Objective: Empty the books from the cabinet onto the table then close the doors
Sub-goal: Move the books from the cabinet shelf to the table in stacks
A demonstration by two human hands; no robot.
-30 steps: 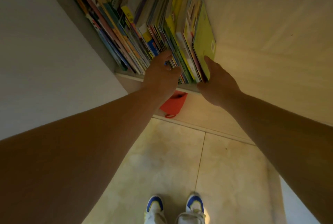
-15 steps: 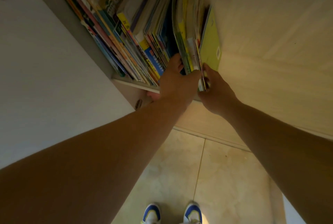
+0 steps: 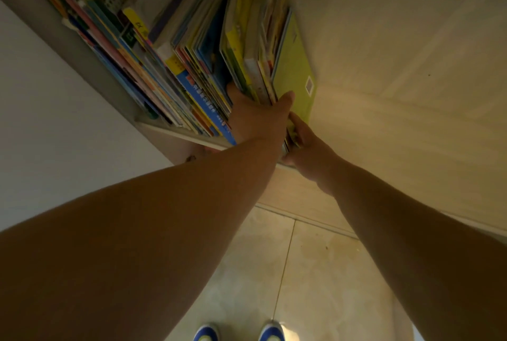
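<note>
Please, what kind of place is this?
Probably a room in a home. A cabinet shelf packed with thin, colourful books, perhaps for children, a pale tiled floor and a plain white wall suggest it.

Left hand (image 3: 258, 118): fingers buried between the books (image 3: 192, 47), grip not visible. Right hand (image 3: 307, 146): fingers hidden behind the left hand and the green book (image 3: 296, 77), so can't tell whether it pinches. Book tops cut off by the top edge; spine text too blurred to read. Shoes (image 3: 238, 334) clipped at the bottom edge. Shelf (image 3: 175, 132) front edge partly covered by the left forearm.
</note>
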